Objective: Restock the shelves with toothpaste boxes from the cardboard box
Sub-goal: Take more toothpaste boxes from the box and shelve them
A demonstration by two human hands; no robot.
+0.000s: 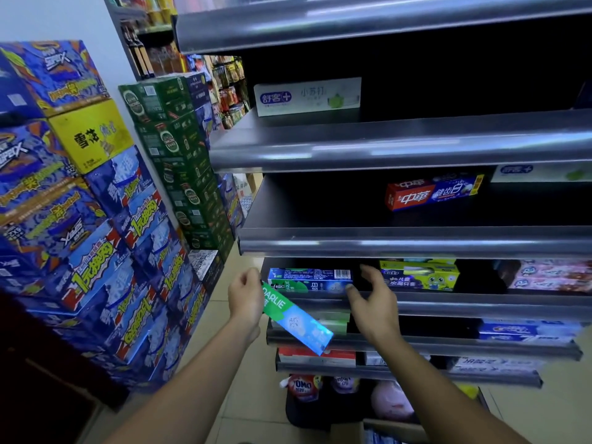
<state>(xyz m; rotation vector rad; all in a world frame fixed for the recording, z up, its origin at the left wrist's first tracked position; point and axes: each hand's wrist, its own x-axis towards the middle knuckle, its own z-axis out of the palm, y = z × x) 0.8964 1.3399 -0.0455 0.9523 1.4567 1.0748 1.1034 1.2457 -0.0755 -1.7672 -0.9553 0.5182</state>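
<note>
The long green-and-blue cardboard toothpaste box hangs in the air, tilted down to the right, just in front of the grey metal shelf it is probably bound for; the left hand pinches it at its green end, thumb and fingers curled on the narrow end. The right hand is spread and holds nothing, its fingertips at the right end of the matching stack of blue-and-green boxes lying on that shelf; touching it or just short of it, I cannot tell. Such a box should be light and fairly stiff, glossy and so a little slippery, easy to dent at the corners; a hold across the long sides near the middle would steady it better than the end pinch. Counted: one box in hand; two seem to be stacked on the shelf, though blur makes that uncertain; one lime-green children's box just beside them; one red-and-blue box on the shelf above; one white box higher up. The brown cardboard box barely shows at the bottom edge; printed drink cartons are stacked to the left.
</note>
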